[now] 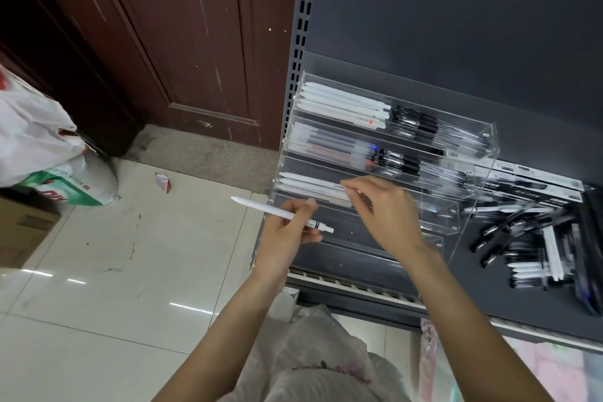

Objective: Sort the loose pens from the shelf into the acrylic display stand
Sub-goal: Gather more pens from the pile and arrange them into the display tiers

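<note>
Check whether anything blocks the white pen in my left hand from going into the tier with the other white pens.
Only your right hand: its fingers pinch a white pen lying in that tier of the clear acrylic stand, beside the left hand's white pen.

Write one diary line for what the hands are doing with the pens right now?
left hand: holds white pen | right hand: pinches pen in acrylic stand | loose pens: on shelf

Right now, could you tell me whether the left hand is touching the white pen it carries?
Touching: the head view shows the left hand with fingers pinching the white pen.
</note>
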Motion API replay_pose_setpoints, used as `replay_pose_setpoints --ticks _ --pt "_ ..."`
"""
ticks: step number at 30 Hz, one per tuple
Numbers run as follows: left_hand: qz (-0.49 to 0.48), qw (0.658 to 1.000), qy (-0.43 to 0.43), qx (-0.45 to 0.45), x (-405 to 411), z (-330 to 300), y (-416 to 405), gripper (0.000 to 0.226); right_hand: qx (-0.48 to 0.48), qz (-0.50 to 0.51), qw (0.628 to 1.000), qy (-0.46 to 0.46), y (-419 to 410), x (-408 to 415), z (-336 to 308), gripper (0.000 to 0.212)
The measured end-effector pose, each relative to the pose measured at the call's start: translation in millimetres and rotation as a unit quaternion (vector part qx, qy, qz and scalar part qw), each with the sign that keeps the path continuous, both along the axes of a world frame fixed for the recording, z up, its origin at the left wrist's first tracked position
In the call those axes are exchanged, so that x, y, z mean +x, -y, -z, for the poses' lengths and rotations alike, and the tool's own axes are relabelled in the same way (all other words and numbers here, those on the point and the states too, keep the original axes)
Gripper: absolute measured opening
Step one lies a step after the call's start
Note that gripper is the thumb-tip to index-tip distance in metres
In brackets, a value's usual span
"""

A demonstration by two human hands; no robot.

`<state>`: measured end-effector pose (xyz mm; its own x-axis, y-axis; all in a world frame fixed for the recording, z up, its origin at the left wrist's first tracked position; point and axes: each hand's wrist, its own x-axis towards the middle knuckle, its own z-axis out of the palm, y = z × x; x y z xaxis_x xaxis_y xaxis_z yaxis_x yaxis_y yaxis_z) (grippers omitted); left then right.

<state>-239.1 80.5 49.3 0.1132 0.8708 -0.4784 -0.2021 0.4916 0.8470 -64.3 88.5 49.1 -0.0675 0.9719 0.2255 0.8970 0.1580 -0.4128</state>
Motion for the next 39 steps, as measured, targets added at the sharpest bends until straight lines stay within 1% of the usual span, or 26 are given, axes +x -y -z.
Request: replay_pose_setpoints --ticks 3,5,8,9,10,11,12,13,14,15,16,19,25,27,33,36,39 --pt "0.002 1.0 0.019 0.025 7 -3 -4 0.024 -0.051 -0.011 0.986 -0.156 29 -16 -20 0.025" --pt "0.011 0.999 0.023 0.039 14 -6 -6 0.027 -0.056 0.002 0.979 -0.197 44 -26 -23 0.025" --pt "0.051 0.997 0.025 0.044 25 -12 -9 0.036 0.003 0.053 0.976 -0.211 50 -24 -22 0.02" --pt "0.08 0.994 -0.016 0.069 27 -11 -10 0.042 0.024 0.078 0.973 -0.218 49 -16 -21 0.018" --pt "0.118 0.978 -0.112 0.128 26 -8 -12 0.049 0.041 0.106 0.968 -0.223 48 -7 -21 0.016" --pt "0.151 0.931 -0.249 0.221 23 -2 -15 0.053 0.056 0.132 0.965 -0.22 47 4 -22 0.016" --pt "0.16 0.854 -0.379 0.318 19 5 -19 0.052 0.066 0.153 0.964 -0.207 47 16 -21 0.015" --pt "0.155 0.784 -0.453 0.394 15 12 -23 0.046 0.069 0.17 0.965 -0.188 47 27 -20 0.016" --pt "0.155 0.739 -0.491 0.435 11 17 -28 0.039 0.067 0.18 0.967 -0.168 47 36 -18 0.016" --pt "0.158 0.709 -0.516 0.455 8 21 -31 0.035 0.064 0.184 0.97 -0.147 45 42 -15 0.016" --pt "0.168 0.687 -0.538 0.459 6 25 -33 0.035 0.061 0.181 0.973 -0.128 43 47 -12 0.016" --pt "0.209 0.648 -0.585 0.442 2 30 -37 0.04 0.058 0.16 0.981 -0.094 30 46 1 0.015" --pt "0.24 0.624 -0.617 0.415 2 31 -38 0.046 0.03 0.163 0.986 -0.014 8 17 18 0.01" --pt "0.246 0.619 -0.619 0.416 1 31 -37 0.048 0.028 0.164 0.986 0.008 3 7 22 0.012" --pt "0.242 0.613 -0.615 0.433 0 33 -39 0.048 0.042 0.178 0.983 -0.005 -7 -12 30 0.027" --pt "0.241 0.613 -0.612 0.438 0 36 -40 0.047 0.049 0.196 0.979 0.008 -2 -22 28 0.023" --pt "0.243 0.618 -0.607 0.436 0 34 -39 0.046 0.047 0.189 0.981 0.017 2 -25 26 0.023"
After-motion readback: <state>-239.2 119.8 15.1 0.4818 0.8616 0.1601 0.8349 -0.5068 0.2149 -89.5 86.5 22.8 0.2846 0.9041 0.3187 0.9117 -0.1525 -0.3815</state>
